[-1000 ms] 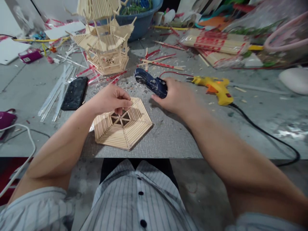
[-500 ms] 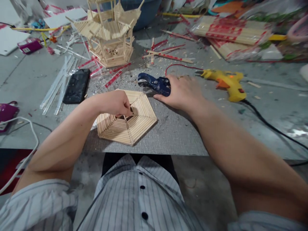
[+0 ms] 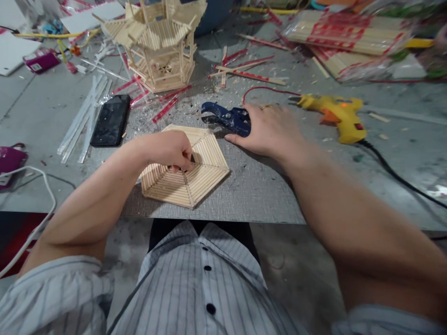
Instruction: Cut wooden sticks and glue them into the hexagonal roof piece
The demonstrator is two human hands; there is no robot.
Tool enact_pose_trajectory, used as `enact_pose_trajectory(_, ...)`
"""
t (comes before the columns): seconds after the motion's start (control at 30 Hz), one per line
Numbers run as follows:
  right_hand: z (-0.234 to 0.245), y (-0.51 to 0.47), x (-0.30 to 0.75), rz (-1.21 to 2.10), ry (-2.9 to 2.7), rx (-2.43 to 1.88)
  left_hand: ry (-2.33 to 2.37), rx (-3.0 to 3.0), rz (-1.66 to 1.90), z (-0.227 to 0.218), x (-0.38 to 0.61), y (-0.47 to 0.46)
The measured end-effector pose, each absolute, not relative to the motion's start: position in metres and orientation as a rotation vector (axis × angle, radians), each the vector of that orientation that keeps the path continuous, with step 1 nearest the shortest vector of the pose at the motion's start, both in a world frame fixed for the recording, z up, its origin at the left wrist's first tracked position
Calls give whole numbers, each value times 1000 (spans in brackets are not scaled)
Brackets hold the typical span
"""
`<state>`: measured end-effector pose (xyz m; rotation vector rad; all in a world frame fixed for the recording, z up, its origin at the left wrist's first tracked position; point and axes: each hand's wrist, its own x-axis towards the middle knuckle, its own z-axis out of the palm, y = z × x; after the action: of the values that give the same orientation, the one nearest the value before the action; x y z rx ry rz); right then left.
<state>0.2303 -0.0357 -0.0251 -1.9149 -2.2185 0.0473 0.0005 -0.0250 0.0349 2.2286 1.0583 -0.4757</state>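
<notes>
A hexagonal roof piece made of thin wooden sticks lies on the grey mat near the table's front edge. My left hand rests over its middle opening, fingers curled and pinched at the centre; what they pinch is hidden. My right hand lies on the mat just right of the roof piece, fingers wrapped round the handles of blue cutting pliers, whose jaws point left. A ring shows on one finger.
A wooden stick pagoda stands at the back. A black phone and clear glue sticks lie to the left. A yellow glue gun with a black cord sits on the right. Packs of sticks lie behind.
My right hand lowered the pliers onto the mat and stays on them. My left hand curled tighter over the roof piece's centre. The camera tilted down a little.
</notes>
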Motion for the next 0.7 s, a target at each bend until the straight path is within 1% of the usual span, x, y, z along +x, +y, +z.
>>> enact_pose_trajectory(0.13,-27,-35,232,82,-2211,-1875,1041,2220,-440,34,-1,-24)
enact_pose_trajectory(0.4,-20,-39,227,-9,-2247,-1973,981,2232,-483,38,-5,-24)
enact_pose_trajectory(0.57,-22,-38,229,23,-2235,-1915,1001,2234,-470,40,-3,-26)
enact_pose_trajectory(0.7,-19,-39,227,48,-2248,-1966,1051,2245,-461,41,1,-31)
